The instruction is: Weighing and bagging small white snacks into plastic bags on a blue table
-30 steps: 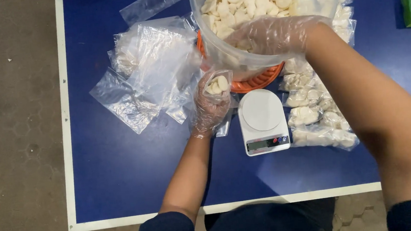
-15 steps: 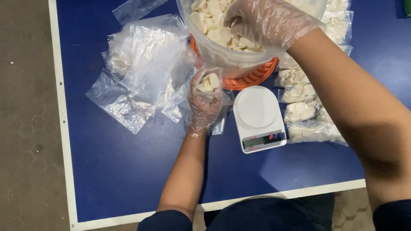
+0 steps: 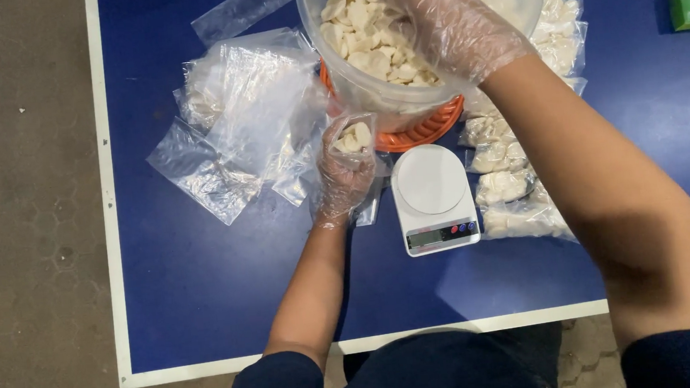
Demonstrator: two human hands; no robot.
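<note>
Left hand [image 3: 345,173], gloved, fingers closed around a small clear bag [image 3: 353,139] held upright just below the tub's rim; only a few pale pieces in it, so filling looks barely begun. Right hand [image 3: 438,23], gloved, down in the clear tub [image 3: 334,70] among the pale pieces [image 3: 360,30], fingers curled; whether they grip any, cannot tell. Filled bags [image 3: 510,184] lie in a row right of the scale [image 3: 434,199], its pan bare. Empty bags [image 3: 243,120] heaped left on the blue bench [image 3: 204,298]: much left.

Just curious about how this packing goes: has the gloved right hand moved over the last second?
Yes. The right hand has gone from the near outer wall of the clear tub up over its rim, and is now inside among the white pieces.
</note>
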